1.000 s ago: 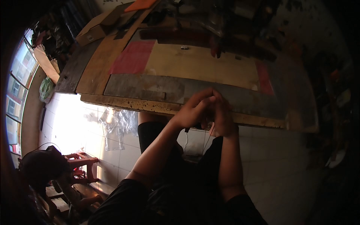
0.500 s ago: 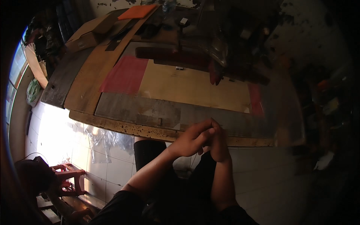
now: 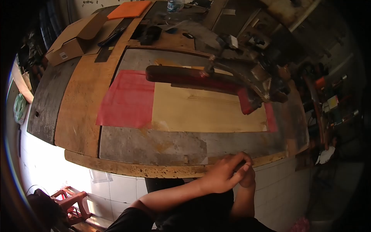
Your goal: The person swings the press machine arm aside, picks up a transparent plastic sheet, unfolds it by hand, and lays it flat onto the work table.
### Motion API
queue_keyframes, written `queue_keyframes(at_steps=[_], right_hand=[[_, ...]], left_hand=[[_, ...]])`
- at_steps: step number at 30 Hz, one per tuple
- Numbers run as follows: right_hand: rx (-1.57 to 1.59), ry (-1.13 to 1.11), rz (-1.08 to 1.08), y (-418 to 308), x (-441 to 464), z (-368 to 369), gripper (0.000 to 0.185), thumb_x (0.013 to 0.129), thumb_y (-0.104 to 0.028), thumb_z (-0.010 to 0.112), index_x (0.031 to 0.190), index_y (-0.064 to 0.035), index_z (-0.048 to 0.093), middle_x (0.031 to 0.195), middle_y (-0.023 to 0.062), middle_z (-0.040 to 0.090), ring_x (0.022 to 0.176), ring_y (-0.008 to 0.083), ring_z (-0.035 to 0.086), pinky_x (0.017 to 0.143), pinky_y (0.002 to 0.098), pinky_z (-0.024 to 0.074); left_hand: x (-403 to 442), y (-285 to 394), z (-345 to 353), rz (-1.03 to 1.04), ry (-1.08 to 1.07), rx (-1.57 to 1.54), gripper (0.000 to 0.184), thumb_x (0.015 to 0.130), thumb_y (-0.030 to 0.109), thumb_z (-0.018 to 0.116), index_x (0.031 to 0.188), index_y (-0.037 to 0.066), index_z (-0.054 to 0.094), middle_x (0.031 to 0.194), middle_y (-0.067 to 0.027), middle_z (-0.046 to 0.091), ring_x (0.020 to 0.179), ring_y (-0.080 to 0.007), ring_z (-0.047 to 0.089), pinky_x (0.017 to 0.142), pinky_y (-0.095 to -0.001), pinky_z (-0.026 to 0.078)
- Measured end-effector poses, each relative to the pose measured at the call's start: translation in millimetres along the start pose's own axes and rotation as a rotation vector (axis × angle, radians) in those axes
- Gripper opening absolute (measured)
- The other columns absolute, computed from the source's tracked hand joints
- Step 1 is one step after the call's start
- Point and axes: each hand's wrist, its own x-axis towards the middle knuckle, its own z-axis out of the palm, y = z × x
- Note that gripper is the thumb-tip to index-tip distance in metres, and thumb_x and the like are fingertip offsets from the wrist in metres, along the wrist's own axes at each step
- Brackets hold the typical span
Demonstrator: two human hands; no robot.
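Both hands are together at the front edge of the worktable (image 3: 127, 167). My left hand (image 3: 222, 176) has its fingers bent over against my right hand (image 3: 248, 178), which is largely hidden behind it. Whether anything small lies between them I cannot make out. Beyond the hands, a yellow sheet (image 3: 193, 112) with a red piece (image 3: 129, 100) at its left end lies on the grey board (image 3: 154, 145). Over the sheet extends a dark red machine arm (image 3: 185, 75).
An open cardboard box (image 3: 73, 42) and an orange sheet (image 3: 129, 9) are at the back left. A red stool (image 3: 73, 201) stands on the floor at the lower left, beside a dark-haired person (image 3: 44, 207). Tools hang at the right.
The view has shifted, so the table and machine arm show more fully and the hands appear lower and farther right. The hands remain together.
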Motion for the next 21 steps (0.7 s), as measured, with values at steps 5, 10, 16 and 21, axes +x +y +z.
queue_keyframes(at_steps=[5, 10, 16, 21], right_hand=[[0.031, 0.097, -0.022, 12.3, -13.5, -4.5, 0.075, 0.104, -0.066, 0.041, 0.125, 0.0036, 0.058, 0.118, 0.0087, 0.064, 0.111, 0.0160, 0.060, 0.094, 0.0332, 0.0495], [0.111, 0.040, -0.068, 9.2, -12.0, -5.7, 0.073, 0.103, -0.066, 0.043, 0.119, 0.0027, 0.060, 0.110, 0.0069, 0.065, 0.102, 0.0150, 0.061, 0.088, 0.0326, 0.0511], [0.013, 0.130, -0.050, 4.6, -6.1, 6.7, 0.072, 0.102, -0.066, 0.045, 0.116, 0.0030, 0.060, 0.103, 0.0045, 0.065, 0.097, 0.0121, 0.060, 0.084, 0.0302, 0.0499], [-0.010, 0.173, -0.036, -22.9, 10.1, 22.6, 0.075, 0.102, -0.068, 0.044, 0.118, 0.0030, 0.058, 0.102, 0.0051, 0.064, 0.096, 0.0123, 0.059, 0.086, 0.0296, 0.0483]], left_hand=[[-0.6, -1.5, -1.9, -0.003, -0.008, 0.041, 0.023, 0.102, 0.021, 0.051, 0.116, 0.003, 0.056, 0.107, -0.0188, 0.067, 0.101, -0.0423, 0.064, 0.090, -0.0470, 0.050], [1.3, -0.4, -2.7, -0.005, -0.012, 0.069, 0.024, 0.102, 0.022, 0.051, 0.117, 0.004, 0.056, 0.109, -0.0193, 0.067, 0.101, -0.0430, 0.063, 0.091, -0.0481, 0.049], [1.1, 0.4, -1.1, 0.009, 0.013, 0.044, 0.025, 0.104, 0.023, 0.049, 0.117, 0.002, 0.056, 0.112, -0.0198, 0.067, 0.100, -0.0430, 0.064, 0.088, -0.0461, 0.051], [3.4, 3.3, 4.7, 0.102, 0.063, 0.039, 0.024, 0.106, 0.022, 0.046, 0.115, 0.002, 0.055, 0.113, -0.0168, 0.070, 0.084, -0.0315, 0.069, 0.077, -0.0389, 0.054]])
